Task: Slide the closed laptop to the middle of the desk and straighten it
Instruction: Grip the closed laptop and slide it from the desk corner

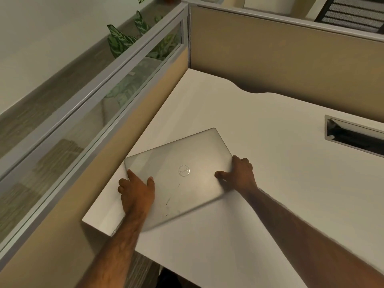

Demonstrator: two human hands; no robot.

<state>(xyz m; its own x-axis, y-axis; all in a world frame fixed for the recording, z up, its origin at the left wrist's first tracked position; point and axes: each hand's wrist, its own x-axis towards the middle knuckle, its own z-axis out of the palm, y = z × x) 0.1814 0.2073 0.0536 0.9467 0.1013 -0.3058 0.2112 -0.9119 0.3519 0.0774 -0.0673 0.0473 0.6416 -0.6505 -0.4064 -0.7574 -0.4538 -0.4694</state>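
My smooth white desk sits in a cubicle of tan fabric partitions, with a glass strip at ten o'clock. The closed, scuffed silver laptop lies askew near the desk's left edge. My left hand and right hand clasp its opposite edges.

A closed silver laptop lies skewed on the white desk, left of frame centre, close to the tan partition. The left hand grips its lower left edge, thumb on the lid. The right hand grips its right edge. A cable slot sits at the right; a leafy plant shows upper left behind glass.
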